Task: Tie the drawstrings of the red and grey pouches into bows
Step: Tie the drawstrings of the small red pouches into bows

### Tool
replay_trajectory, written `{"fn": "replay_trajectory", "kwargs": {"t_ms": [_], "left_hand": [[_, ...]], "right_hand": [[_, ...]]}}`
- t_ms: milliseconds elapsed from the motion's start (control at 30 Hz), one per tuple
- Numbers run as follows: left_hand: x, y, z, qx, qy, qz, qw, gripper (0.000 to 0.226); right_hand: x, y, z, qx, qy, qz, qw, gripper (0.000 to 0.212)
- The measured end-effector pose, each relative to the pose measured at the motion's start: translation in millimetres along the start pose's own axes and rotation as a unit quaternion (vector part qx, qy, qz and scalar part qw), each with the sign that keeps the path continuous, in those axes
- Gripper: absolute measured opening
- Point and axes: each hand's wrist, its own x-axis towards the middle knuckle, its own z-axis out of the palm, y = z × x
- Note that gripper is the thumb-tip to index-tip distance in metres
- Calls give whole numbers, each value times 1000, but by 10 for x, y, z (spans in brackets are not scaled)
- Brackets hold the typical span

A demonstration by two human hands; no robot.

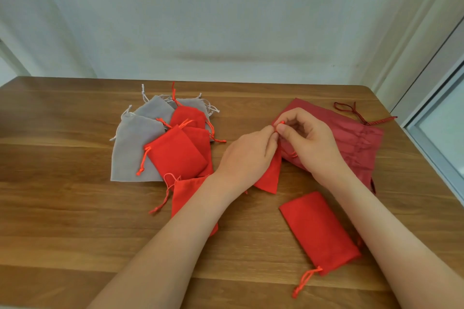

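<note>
"Starting closest in, what lies around the held pouch [270, 175]?"

"Nearer than it and to its right, a red pouch [319, 231] lies flat on the table [62, 221], its cord trailing loose. A second red pouch [185, 195] sits near-left of it, partly under the left forearm."

"And the held pouch itself?"

"The left hand [247, 155] and right hand [308, 138] meet at its top. Each one's thumb and fingertips pinch the orange drawstring [280, 123], with the other fingers curled. Whether a loop is formed is hidden."

"What could spoil it?"

"The cord looks thin and slick, so a loop could slip from the pinch and leave a plain knot. Uneven pulling might tug an end right through."

"Farther off?"

"Left of the held pouch, a heap of grey and red pouches [160, 138] has crossing cords, so lifting one could drag its neighbours. Behind the held pouch lies a large dark red bag [351, 138], close under the right hand. Its cloth might get caught in the pinch."
</note>
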Motion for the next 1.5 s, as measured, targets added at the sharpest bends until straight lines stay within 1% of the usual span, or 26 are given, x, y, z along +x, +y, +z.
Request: {"fn": "replay_trajectory", "kwargs": {"t_ms": [100, 167, 200, 300, 433, 567, 700, 767, 867, 967, 1067, 1100, 1167, 1200, 1267, 1333, 1400, 1500], "left_hand": [[4, -73, 69, 42, 32, 39, 998, 32], [12, -119, 120, 31, 63, 45, 997, 42], [17, -119, 131, 11, 71, 35, 997, 42], [43, -77, 115, -38, 78, 9, 996, 31], [30, -50, 100, -18, 91, 24, 995, 31], [9, -21, 129, 24, 88, 48, 995, 41], [15, -33, 125, 14, 80, 51, 995, 43], [12, -43, 115, -2, 77, 38, 996, 39], [9, -53, 115, -11, 71, 27, 997, 28], [3, -78, 139, -16, 55, 27, 998, 21], [5, -98, 162, -27, 34, 2, 999, 14], [5, -97, 164, -46, 33, -14, 998, 18], [3, -87, 150, -78, 46, -55, 994, 40], [-4, -75, 138, -74, 66, -59, 993, 50], [-15, -49, 129, -44, 115, -32, 992, 56], [-18, -18, 118, -46, 132, -15, 990, 51], [-14, -1, 102, -71, 122, -17, 990, 43], [-11, 7, 62, -103, 107, -21, 989, 21]], "right_hand": [[-29, -9, 25, -53, 5, -22, 998, 24], [-34, -22, 31, -70, 13, -39, 997, 30], [-31, -31, 25, -71, 18, -47, 996, 34], [-12, -52, 7, -76, 33, -69, 994, 39], [-6, -57, 31, -82, 49, -71, 993, 35], [1, -50, 38, -89, 56, -57, 993, 24], [-1, -33, 27, -114, 48, -61, 990, 22], [1, -28, 27, -121, 40, -62, 990, 20], [-1, -22, 15, -126, 32, -65, 989, 20], [-9, -8, 16, -126, 17, -58, 990, 21], [-7, 12, 36, -114, -6, -44, 993, 25], [-5, 19, 40, -111, -16, -42, 993, 28], [3, 38, 40, -109, -32, -43, 993, 33], [3, 44, 35, -108, -33, -44, 993, 34], [4, 47, 26, -98, -25, -42, 994, 34], [7, 38, 25, -78, -19, -40, 996, 35], [11, 33, 28, -58, -21, -39, 997, 36], [22, 32, 26, -33, -25, -37, 998, 39]]}}
